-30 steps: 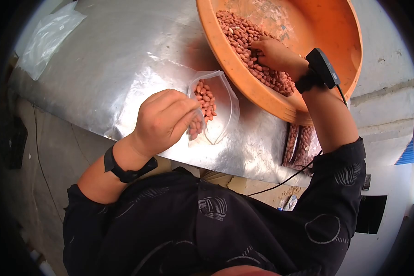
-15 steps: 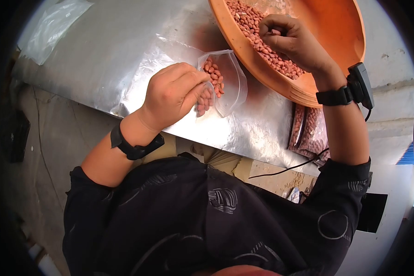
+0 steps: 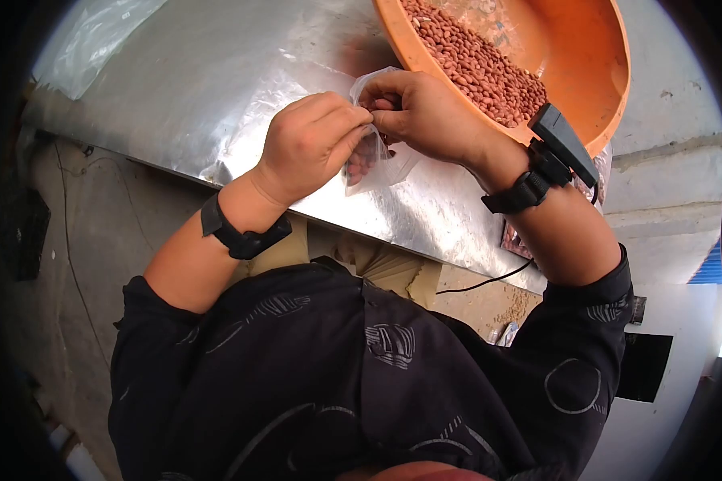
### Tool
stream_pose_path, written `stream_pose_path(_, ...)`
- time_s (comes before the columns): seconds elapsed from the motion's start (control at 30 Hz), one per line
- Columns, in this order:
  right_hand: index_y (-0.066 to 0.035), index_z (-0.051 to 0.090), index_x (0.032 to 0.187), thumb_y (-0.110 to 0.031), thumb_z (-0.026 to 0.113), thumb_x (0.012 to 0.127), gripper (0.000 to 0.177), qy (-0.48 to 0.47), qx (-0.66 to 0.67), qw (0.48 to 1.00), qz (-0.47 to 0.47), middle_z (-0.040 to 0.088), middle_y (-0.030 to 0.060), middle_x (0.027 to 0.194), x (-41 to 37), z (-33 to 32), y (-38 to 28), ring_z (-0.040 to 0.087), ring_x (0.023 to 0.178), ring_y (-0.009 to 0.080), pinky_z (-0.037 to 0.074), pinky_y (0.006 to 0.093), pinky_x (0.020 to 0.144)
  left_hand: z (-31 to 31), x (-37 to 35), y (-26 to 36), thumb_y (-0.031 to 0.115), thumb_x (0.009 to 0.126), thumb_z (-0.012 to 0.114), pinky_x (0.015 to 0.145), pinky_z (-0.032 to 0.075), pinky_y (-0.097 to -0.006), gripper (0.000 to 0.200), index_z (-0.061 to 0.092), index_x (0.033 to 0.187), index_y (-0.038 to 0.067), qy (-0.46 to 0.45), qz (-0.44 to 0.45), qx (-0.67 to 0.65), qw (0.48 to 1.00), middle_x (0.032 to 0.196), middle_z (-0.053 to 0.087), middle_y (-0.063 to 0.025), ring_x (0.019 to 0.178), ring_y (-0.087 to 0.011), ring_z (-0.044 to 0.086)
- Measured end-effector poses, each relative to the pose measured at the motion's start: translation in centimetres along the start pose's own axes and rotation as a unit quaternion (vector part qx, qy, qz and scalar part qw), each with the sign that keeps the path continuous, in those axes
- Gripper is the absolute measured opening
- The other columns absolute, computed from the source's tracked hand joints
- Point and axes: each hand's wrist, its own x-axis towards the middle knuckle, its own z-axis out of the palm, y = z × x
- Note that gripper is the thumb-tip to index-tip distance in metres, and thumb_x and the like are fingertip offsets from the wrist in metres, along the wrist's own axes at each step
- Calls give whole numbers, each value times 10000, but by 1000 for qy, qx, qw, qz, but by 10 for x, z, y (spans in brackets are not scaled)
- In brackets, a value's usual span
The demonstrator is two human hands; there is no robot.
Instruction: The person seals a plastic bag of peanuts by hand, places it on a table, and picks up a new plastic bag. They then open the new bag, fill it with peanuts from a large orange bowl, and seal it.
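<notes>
My left hand (image 3: pixel 311 143) pinches the edge of a clear plastic bag (image 3: pixel 393 170) and holds it up over the metal table. Reddish-brown peanuts (image 3: pixel 359 164) lie in the bag's lower part. My right hand (image 3: pixel 425 116) is at the bag's mouth, its fingers curled around some peanuts. The fingertips of both hands are close together there, and part of the bag is hidden behind them. Beyond my right hand, an orange basin (image 3: pixel 590 72) holds a heap of loose peanuts (image 3: pixel 489 68).
The shiny metal table (image 3: pixel 192 96) runs under the bag and basin. A clear plastic sheet or bag (image 3: pixel 96 40) lies at the far left. A filled peanut bag (image 3: pixel 515 240) is partly hidden beneath my right forearm. A black cable (image 3: pixel 489 282) hangs near the table's front edge.
My right hand has moved left and down from above the basin to the bag's mouth, carrying peanuts. My left hand still grips the bag, at nearly the same spot.
</notes>
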Motion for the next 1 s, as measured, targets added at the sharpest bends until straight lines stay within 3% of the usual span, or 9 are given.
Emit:
stream_pose_path(0.13, 49, 632, 997, -48, 598, 813, 211, -31, 49, 998, -11, 658, 129, 784, -3, -8, 0, 659, 663, 181, 525, 299, 644, 0, 0, -1, -41, 731, 660, 591, 481, -324, 150, 640, 872, 4, -2, 0, 2, 1000, 778, 612, -109, 673, -259, 599)
stream_pose_path(0.23, 42, 647, 996, -100, 612, 813, 235, -1, -79, 993, -93, 666, 124, 807, -5, -33, -7, 653, 692, 162, 520, 297, 652, 1, 0, -1, -19, 724, 672, 585, 480, -326, 148, 645, 864, 21, -3, -4, 3, 1000, 764, 605, -96, 665, -254, 595)
stream_pose_path(0.3, 28, 624, 1075, -133, 614, 895, 241, -40, -72, 997, 14, 651, 48, 947, -8, -63, -29, 610, 816, 95, 517, 245, 752, 2, 0, 0, 26, 718, 690, 578, 479, -328, 139, 653, 849, 52, 0, -16, -1, 1000, 744, 592, -71, 656, -243, 590)
stream_pose_path(0.43, 29, 603, 1140, -186, 623, 897, 325, 65, -291, 952, -66, 654, 97, 1056, 13, -131, 22, 638, 941, 175, 516, 287, 818, 1, 2, 2, -54, 705, 666, 579, 475, -318, 167, 642, 860, 3, -18, -8, -11, 1000, 758, 606, -110, 660, -252, 597)
stream_pose_path(0.47, 0, 545, 1244, -235, 627, 889, 434, 51, -325, 944, 13, 598, 152, 1207, 20, -145, 40, 580, 1119, 253, 462, 351, 948, 1, 3, 2, -55, 703, 666, 578, 475, -317, 168, 642, 858, 3, -20, -9, -11, 1000, 756, 606, -109, 659, -252, 597)
stream_pose_path(0.57, -45, 461, 1344, -288, 644, 861, 570, 5, -447, 895, 4, 494, 178, 1343, 29, -155, 85, 466, 1255, 308, 357, 394, 1059, 1, 3, 2, -56, 693, 670, 574, 474, -316, 175, 643, 856, 4, -22, -12, -9, 1000, 751, 605, -107, 656, -250, 596)
stream_pose_path(0.6, -94, 405, 1398, -313, 660, 829, 661, -32, -401, 915, 16, 396, 179, 1428, 33, -153, 85, 343, 1340, 336, 266, 406, 1116, 0, 3, 2, -55, 691, 672, 573, 474, -316, 177, 643, 855, 4, -23, -12, -10, 1000, 751, 605, -107, 655, -249, 595)
stream_pose_path(0.83, -93, 468, 1336, -245, 618, 822, 556, 26, -373, 889, -264, 446, 132, 1392, 87, -122, 77, 399, 1299, 286, 326, 353, 1077, 1, 4, 0, -53, 681, 674, 566, 463, -323, 188, 636, 855, 6, -29, -14, -13, 999, 742, 599, -98, 642, -247, 586)
stream_pose_path(1.0, -29, 551, 1171, -208, 603, 794, 420, -26, -397, 896, -196, 531, 142, 1190, 92, -122, 86, 495, 1134, 307, 408, 376, 965, -1, 4, -1, -49, 682, 677, 566, 463, -324, 187, 636, 856, 8, -32, -20, -8, 999, 741, 595, -95, 643, -246, 584)
